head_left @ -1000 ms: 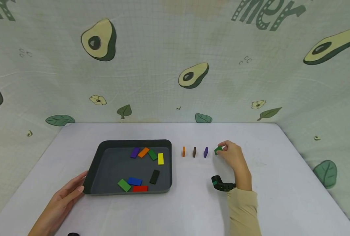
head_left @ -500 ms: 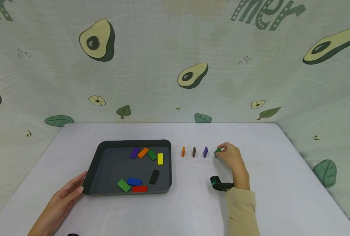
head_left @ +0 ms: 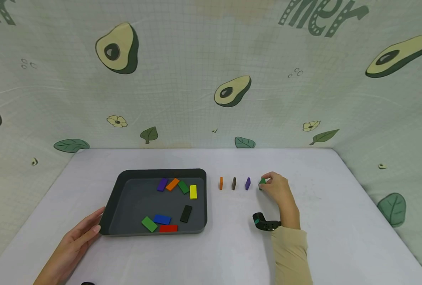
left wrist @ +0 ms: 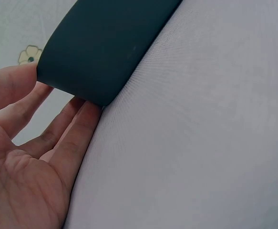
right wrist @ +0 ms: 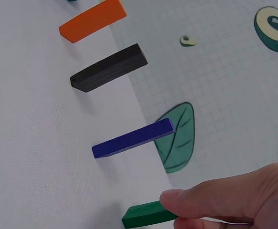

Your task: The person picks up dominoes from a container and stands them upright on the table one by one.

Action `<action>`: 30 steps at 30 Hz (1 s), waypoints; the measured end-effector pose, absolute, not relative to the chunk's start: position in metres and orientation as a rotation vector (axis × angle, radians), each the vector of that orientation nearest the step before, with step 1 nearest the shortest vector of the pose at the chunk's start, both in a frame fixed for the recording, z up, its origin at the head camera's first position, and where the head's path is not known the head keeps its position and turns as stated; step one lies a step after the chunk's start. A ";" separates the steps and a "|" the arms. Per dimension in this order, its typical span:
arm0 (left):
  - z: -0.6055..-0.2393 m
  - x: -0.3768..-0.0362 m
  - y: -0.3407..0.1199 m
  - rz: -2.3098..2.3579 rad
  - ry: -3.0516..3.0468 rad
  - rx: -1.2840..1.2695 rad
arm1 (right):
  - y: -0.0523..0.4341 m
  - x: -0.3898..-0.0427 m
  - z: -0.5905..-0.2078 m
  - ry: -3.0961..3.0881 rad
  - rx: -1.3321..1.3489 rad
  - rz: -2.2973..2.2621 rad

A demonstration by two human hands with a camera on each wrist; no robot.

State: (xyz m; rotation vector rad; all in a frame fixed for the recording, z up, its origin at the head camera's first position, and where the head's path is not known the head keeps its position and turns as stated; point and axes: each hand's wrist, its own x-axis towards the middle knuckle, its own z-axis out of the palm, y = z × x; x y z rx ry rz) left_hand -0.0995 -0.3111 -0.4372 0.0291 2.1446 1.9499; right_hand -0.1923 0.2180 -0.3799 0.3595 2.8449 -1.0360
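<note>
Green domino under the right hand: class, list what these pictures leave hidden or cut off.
- Green domino: right wrist view, the fingers cover its far end and the bottom edge cuts it off.
- Right hand: head view, the grip is hidden by the hand's back.
- Tray: left wrist view shows only the outer wall, contents unseen.

Dark grey tray; orange, brown, purple, green blocks; avocado-print backdrop.
</note>
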 end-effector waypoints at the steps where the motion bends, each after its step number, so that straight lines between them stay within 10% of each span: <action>1: -0.437 -0.099 -0.311 1.948 2.148 0.027 | 0.218 -0.192 -0.380 2.844 0.359 -1.037; 30: -0.439 -0.100 -0.311 1.952 2.165 -0.011 | 0.216 -0.191 -0.372 2.817 0.361 -1.027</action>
